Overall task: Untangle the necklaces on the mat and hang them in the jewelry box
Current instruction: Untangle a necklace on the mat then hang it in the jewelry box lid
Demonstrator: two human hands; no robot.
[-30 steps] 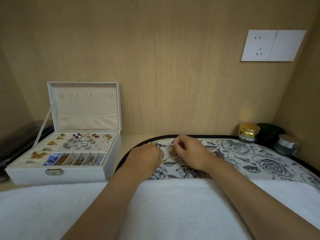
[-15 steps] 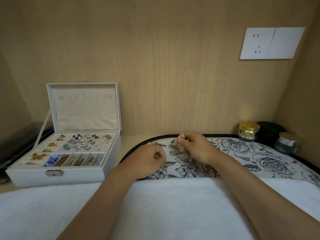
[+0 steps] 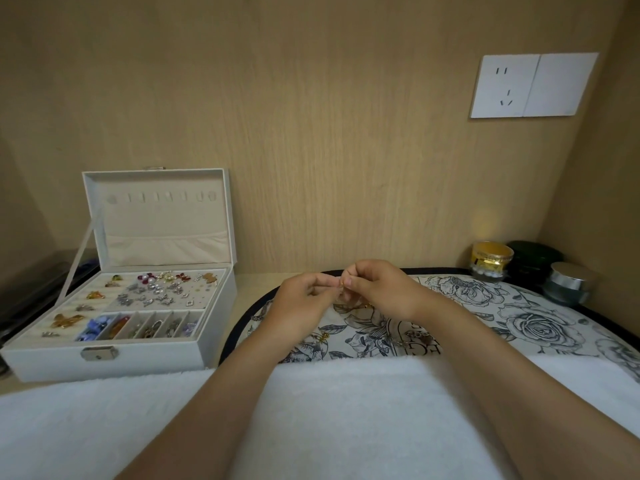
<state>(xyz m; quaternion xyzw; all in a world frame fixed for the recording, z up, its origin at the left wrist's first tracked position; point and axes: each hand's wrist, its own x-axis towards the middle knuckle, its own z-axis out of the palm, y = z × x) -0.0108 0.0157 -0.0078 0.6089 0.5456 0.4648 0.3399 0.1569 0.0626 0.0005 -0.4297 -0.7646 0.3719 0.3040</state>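
Observation:
My left hand [image 3: 300, 299] and my right hand [image 3: 379, 289] are raised just above the floral mat [image 3: 519, 317], fingertips pinched together on a thin gold necklace [image 3: 343, 285]. Its chain hangs down between the hands to the mat. More chain [image 3: 414, 336] lies on the mat by my right forearm, and a small gold piece [image 3: 322, 337] lies below my left wrist. The white jewelry box [image 3: 114, 358] stands open at the left, its lid [image 3: 159, 216] upright with a row of empty hooks near the top.
Three jars stand at the back right: a gold one [image 3: 491, 259], a dark one [image 3: 535, 258] and a silver-lidded one [image 3: 569, 282]. A white towel [image 3: 346, 410] covers the front edge. The box trays hold several earrings and charms. A wall socket [image 3: 533, 85] sits high on the right.
Both hands rose off the mat and came together, lifting the gold necklace between pinched fingertips. More of the mat and loose chain below them now shows.

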